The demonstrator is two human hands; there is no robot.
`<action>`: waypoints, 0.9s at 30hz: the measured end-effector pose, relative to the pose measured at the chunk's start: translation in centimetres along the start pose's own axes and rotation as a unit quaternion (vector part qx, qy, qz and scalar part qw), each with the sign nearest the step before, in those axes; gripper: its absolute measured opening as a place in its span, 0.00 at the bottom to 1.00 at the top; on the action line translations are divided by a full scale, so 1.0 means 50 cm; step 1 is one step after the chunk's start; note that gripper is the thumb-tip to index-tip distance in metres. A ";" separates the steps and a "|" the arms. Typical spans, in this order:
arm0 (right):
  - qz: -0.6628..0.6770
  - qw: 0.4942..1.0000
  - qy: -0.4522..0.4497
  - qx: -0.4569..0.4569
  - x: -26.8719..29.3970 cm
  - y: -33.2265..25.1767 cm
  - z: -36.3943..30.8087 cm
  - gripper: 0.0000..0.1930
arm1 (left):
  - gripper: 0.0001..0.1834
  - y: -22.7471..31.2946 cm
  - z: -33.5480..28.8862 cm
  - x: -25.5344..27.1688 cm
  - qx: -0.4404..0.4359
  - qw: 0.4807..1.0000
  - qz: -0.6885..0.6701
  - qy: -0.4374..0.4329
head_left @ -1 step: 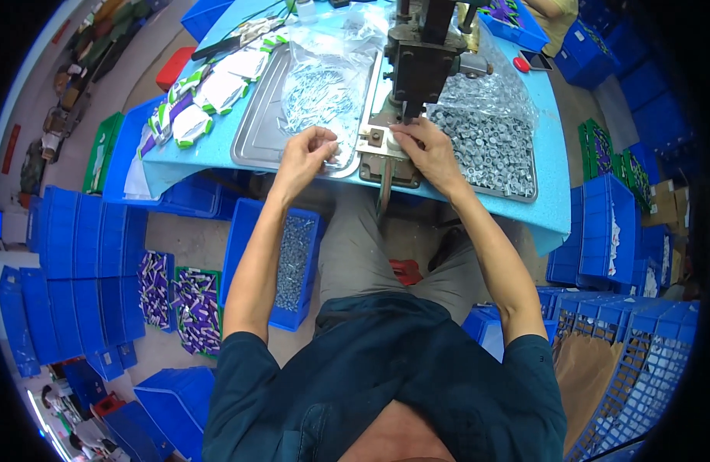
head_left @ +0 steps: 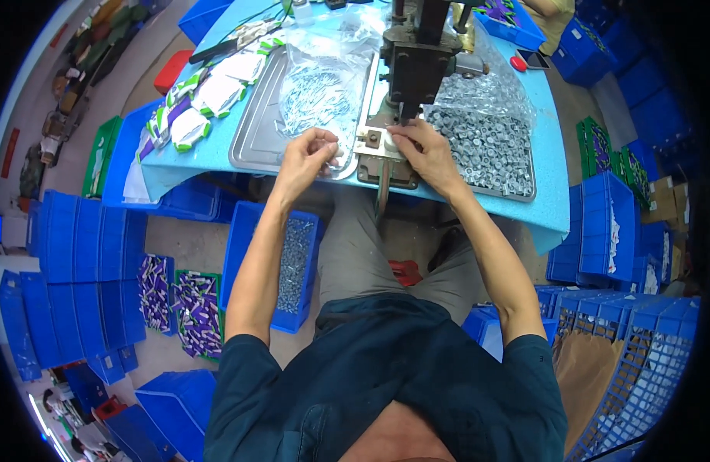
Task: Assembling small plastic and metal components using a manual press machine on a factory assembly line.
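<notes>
Leftmost on the light-blue worktop (head_left: 551,146), well to the left of the bench press (head_left: 420,69), lies a row of white packets (head_left: 220,92) with green and purple edges. Nearer the press on that same side sits a metal tray (head_left: 251,131), with slim silvery pins (head_left: 316,96) heaped on clear plastic. Below this, down and left of the press, a blue crate (head_left: 243,258) holds small grey parts. The left hand (head_left: 305,158) is over the tray's near edge, just left of the press; its thumb and forefinger are drawn close together, though I cannot tell whether they grip a pin. At the foot of the press is a metal fixture (head_left: 373,138). The right hand (head_left: 430,154) reaches the fixture's right side, thumb and forefinger bent in close against a whitish piece (head_left: 391,144); whether they clamp it, I cannot tell. Right of the press, translucent grey caps (head_left: 489,150) fill another tray (head_left: 535,185).
</notes>
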State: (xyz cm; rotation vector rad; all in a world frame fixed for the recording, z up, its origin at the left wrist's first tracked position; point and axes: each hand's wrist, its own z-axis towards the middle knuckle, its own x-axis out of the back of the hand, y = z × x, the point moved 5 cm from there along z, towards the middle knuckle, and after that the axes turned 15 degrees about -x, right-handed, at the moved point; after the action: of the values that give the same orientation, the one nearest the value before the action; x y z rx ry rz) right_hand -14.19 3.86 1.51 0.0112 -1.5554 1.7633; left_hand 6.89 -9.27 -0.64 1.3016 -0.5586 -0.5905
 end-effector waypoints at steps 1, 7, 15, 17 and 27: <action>0.003 1.000 -0.009 0.011 0.000 0.002 -0.001 0.12 | 0.10 -0.010 0.000 -0.009 0.000 0.999 -0.037 -0.009; 0.117 0.990 -0.049 -0.065 -0.013 0.039 -0.001 0.13 | 0.14 0.022 0.021 -0.103 0.009 0.990 -0.139 -0.034; 0.153 0.975 -0.053 -0.154 -0.014 0.061 -0.004 0.17 | 0.10 0.018 0.065 -0.174 -0.070 0.995 -0.046 0.047; 0.166 0.969 -0.062 -0.173 -0.016 0.064 -0.004 0.20 | 0.08 0.016 0.067 -0.181 -0.067 0.997 -0.025 0.040; 0.160 0.969 -0.073 -0.172 -0.009 0.060 -0.001 0.19 | 0.07 0.056 0.064 -0.186 -0.214 0.960 0.177 0.028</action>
State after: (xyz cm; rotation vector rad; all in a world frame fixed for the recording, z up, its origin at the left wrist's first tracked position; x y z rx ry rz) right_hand -15.48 3.81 -1.25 -0.3020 -2.0472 1.7363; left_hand -1.82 -4.76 2.21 0.7820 -0.5639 -0.3482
